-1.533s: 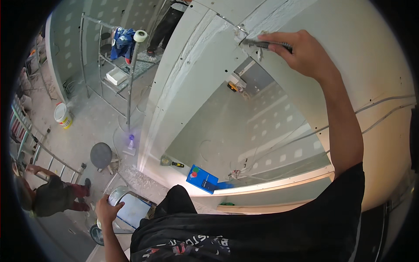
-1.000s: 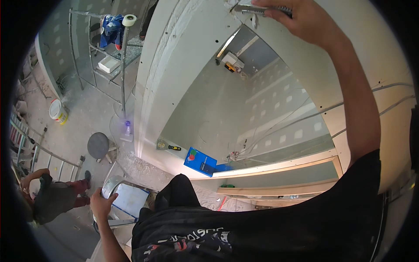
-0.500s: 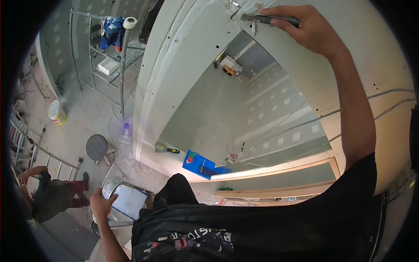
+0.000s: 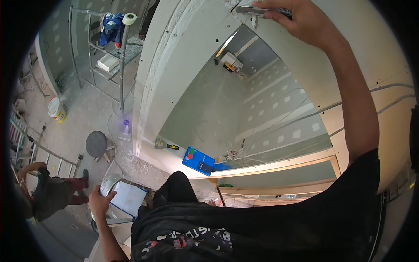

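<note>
My right hand [image 4: 301, 22] is raised at the top, closed around a snap-off utility knife [image 4: 262, 11]. The knife's tip lies at a rough, plaster-smeared joint [image 4: 233, 8] in the plasterboard, above the corner of the wall opening. A small loose scrap [image 4: 254, 22] hangs below the knife. Low on the left, my left hand [image 4: 101, 201] is closed on a curved silvery band [image 4: 109, 183]; its exact kind is unclear. Next to that hand is a pale flat panel with a blue edge [image 4: 128, 198].
On the opening's sill lie a blue box [image 4: 197, 160] and a putty knife [image 4: 172, 146]. Left stand a metal scaffold frame [image 4: 122, 74], a round stool [image 4: 97, 144] and a white bucket [image 4: 56, 109]. Another person [image 4: 52, 196] is at lower left. Cables [image 4: 349, 101] cross the board.
My right hand and the utility knife have shifted slightly left and up. A dark thin rod has appeared below the blue box. My left hand stays on the curved band.
</note>
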Tool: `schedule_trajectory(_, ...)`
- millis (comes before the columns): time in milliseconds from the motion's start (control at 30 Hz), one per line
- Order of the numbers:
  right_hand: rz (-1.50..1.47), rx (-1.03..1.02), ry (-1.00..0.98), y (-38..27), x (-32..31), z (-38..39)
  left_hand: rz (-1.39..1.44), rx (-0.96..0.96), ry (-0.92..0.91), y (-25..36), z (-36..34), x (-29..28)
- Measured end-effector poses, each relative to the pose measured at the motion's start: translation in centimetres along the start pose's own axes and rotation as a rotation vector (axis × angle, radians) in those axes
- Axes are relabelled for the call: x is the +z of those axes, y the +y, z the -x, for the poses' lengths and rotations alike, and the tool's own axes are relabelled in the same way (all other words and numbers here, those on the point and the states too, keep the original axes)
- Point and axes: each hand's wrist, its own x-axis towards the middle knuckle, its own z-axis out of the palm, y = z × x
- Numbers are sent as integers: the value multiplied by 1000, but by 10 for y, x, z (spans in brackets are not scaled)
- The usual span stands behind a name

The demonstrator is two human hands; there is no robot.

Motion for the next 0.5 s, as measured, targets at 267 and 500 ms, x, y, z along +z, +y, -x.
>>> schedule_trajectory(267, 7, 146, -173, -15, -13, 0, -25, -33, -31, 7, 0, -2)
schedule_trajectory(500, 80, 7, -152, 1, -9, -3, -36, -59, -66, 8, -2, -5)
